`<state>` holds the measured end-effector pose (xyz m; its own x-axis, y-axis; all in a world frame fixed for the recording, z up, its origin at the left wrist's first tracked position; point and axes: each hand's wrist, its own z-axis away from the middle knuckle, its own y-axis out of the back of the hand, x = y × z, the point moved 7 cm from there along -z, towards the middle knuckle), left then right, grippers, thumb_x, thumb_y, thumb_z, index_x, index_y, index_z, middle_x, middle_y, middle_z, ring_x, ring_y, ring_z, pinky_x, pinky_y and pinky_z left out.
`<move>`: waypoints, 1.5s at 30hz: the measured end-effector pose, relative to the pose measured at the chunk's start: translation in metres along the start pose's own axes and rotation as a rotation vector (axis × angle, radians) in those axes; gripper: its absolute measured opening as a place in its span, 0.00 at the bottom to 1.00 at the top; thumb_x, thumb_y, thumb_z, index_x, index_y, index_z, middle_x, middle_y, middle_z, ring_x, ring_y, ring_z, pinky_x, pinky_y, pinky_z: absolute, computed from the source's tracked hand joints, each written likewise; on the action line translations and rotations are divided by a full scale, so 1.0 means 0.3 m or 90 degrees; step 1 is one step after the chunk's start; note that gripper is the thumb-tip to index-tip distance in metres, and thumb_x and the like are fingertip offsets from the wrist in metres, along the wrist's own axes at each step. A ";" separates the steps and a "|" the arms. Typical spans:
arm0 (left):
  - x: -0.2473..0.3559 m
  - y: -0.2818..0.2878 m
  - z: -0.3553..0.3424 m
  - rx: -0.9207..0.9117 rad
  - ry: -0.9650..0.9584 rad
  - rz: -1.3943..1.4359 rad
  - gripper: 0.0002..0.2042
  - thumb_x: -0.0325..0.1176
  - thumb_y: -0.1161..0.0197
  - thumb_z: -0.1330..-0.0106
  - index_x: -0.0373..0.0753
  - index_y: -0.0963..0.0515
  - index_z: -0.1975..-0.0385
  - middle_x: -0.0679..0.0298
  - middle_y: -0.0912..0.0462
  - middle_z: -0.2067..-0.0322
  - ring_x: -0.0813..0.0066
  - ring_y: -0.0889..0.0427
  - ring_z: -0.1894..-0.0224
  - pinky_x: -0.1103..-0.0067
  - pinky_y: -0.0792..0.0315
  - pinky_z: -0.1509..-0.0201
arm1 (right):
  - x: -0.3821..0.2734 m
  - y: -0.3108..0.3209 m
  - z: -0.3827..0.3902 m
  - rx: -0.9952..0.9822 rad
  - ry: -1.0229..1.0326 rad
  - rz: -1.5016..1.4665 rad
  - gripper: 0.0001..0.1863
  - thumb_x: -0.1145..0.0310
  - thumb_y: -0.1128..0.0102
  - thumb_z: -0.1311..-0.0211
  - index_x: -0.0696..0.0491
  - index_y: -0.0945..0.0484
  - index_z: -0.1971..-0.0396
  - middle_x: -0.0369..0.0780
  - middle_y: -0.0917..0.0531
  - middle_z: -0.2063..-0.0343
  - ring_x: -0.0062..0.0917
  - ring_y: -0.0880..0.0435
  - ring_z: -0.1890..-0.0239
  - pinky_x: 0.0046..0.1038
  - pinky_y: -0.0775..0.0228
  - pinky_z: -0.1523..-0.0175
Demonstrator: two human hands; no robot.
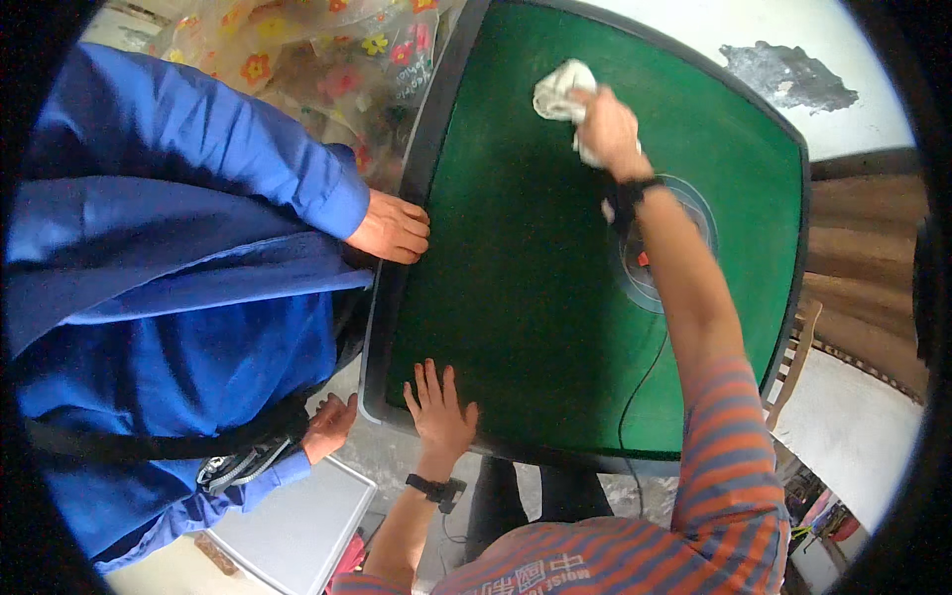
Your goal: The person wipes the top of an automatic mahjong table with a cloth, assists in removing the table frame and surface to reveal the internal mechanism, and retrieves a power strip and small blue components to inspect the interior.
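My right hand point(609, 127) reaches across to the far side of a green felt-topped game table point(526, 297) and grips a crumpled white cloth point(563, 91). The cloth lies against the felt, partly hidden by the fingers. Under my right forearm is a round clear centre panel point(635, 268) with a small red piece in it. Flat on the felt by the table's near left corner, my left hand point(441, 412) has its fingers spread and holds nothing. A black band circles each of my wrists.
At the left stands a person in a blue jacket point(198, 218), one hand point(395, 228) on the table's dark rim, the other hand point(331, 426) low beside it. A black cable point(635, 397) crosses the felt. Flower-patterned plastic point(327, 69) lies beyond; a wooden chair point(795, 362) stands right.
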<state>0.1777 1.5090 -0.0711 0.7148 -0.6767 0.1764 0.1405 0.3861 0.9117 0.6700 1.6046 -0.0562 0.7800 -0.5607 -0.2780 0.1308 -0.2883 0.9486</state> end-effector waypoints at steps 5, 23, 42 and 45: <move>-0.006 0.009 0.018 0.053 -0.007 0.005 0.36 0.44 0.39 0.40 0.35 0.40 0.33 0.45 0.51 0.28 0.47 0.57 0.25 0.51 0.63 0.26 | -0.308 0.065 0.881 -0.136 0.003 -0.114 0.22 0.75 0.39 0.49 0.45 0.22 0.51 0.48 0.25 0.63 0.46 0.20 0.65 0.44 0.26 0.62; -0.014 -0.037 0.009 0.039 -0.035 0.061 0.36 0.43 0.41 0.38 0.32 0.43 0.32 0.42 0.54 0.28 0.44 0.58 0.26 0.47 0.62 0.28 | -0.362 -0.062 0.095 0.013 0.008 -0.045 0.21 0.74 0.36 0.50 0.43 0.19 0.53 0.48 0.20 0.61 0.44 0.17 0.61 0.43 0.23 0.56; -0.325 0.008 0.169 0.352 0.063 0.409 0.28 0.30 0.52 0.33 0.30 0.46 0.32 0.43 0.49 0.30 0.42 0.53 0.28 0.53 0.59 0.26 | -0.792 -0.102 0.599 -0.007 0.175 -0.260 0.19 0.72 0.31 0.54 0.43 0.20 0.58 0.43 0.24 0.62 0.43 0.19 0.64 0.41 0.26 0.62; -0.340 -0.009 0.178 0.321 0.054 0.415 0.30 0.26 0.50 0.37 0.29 0.46 0.32 0.44 0.49 0.30 0.43 0.53 0.27 0.55 0.60 0.26 | -0.842 -0.103 0.794 -0.085 0.074 -0.214 0.19 0.74 0.36 0.51 0.44 0.21 0.56 0.45 0.24 0.62 0.44 0.18 0.65 0.42 0.25 0.61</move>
<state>0.0678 1.5435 -0.0718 0.5991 -0.3573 0.7165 -0.6292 0.3433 0.6973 0.3230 1.5704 -0.0515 0.7434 -0.3573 -0.5654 0.4637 -0.3339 0.8207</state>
